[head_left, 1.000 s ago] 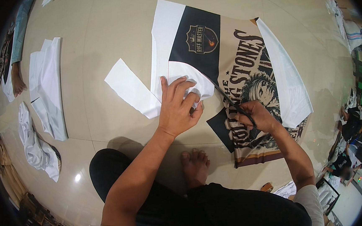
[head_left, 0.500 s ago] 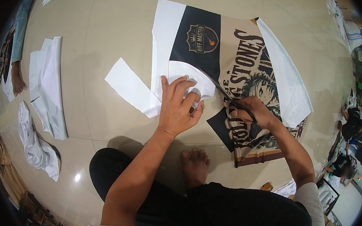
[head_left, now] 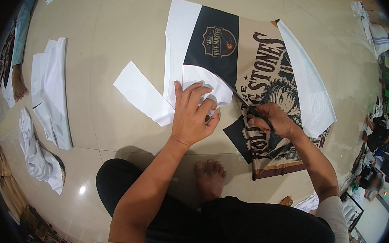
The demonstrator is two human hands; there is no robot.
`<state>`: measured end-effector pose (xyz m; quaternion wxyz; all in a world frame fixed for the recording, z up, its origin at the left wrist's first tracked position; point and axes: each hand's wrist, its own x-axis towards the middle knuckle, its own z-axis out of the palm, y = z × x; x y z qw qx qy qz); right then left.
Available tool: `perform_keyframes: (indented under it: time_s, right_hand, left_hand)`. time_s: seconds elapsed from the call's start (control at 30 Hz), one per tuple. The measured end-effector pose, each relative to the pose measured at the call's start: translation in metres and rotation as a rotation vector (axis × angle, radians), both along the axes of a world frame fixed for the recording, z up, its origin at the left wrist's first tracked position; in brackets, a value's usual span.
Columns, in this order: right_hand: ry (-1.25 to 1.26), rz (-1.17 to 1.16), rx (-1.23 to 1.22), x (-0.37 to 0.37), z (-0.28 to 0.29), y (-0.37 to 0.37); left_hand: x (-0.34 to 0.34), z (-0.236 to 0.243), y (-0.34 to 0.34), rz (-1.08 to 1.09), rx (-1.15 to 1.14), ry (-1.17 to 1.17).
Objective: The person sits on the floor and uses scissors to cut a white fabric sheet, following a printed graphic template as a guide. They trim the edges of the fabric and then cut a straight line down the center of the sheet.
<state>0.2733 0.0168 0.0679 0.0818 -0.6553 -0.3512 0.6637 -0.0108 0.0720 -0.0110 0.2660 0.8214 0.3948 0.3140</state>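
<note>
My left hand [head_left: 193, 110] rests on a curved white piece [head_left: 217, 86] with bent, spread fingers, pressing it onto printed fabric. My right hand [head_left: 271, 120] grips black scissors [head_left: 253, 108], blades angled up-left along the curve's right edge. The fabric has a black panel [head_left: 216, 18] with a shield emblem, a beige panel [head_left: 253, 27] with lettering and a portrait, and a white right flap [head_left: 315, 104]. A separate-looking white strip [head_left: 138, 94] extends left beneath the layers. A dark corner [head_left: 237, 139] shows below the scissors.
My bare foot [head_left: 210, 179] is on the tiled floor [head_left: 108, 46] between my dark-clad legs. Folded white cloths [head_left: 50, 95] and a crumpled one [head_left: 38, 150] lie left. Another person's hand [head_left: 20, 88] is at the upper left. Co-workers [head_left: 380, 140] and cloth piles are at the right rim.
The top of the fabric and the left-hand white pieces appear shifted very slightly right. The scissors and my right hand have moved a little up-left; my left hand stays pressed in place.
</note>
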Motion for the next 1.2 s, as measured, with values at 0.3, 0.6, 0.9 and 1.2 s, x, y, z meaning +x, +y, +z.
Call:
perform_keyframes:
  time_s: [0.3, 0.6, 0.9, 1.2]
  right_hand:
    - [-0.005, 0.025, -0.021, 0.004, 0.002, 0.001]
    - [-0.013, 0.024, -0.008, 0.002, 0.002, 0.009]
    - [0.024, -0.004, -0.005, -0.001, -0.001, 0.02]
    - [-0.024, 0.05, 0.0, 0.001, -0.002, 0.023]
  left_hand:
    - [0.0, 0.0, -0.001, 0.0, 0.001, 0.0]
    - [-0.001, 0.004, -0.001, -0.005, 0.0, 0.008]
    - [-0.001, 0.002, -0.001, 0.007, 0.001, -0.01]
    - [-0.001, 0.004, 0.0, -0.005, 0.003, -0.008]
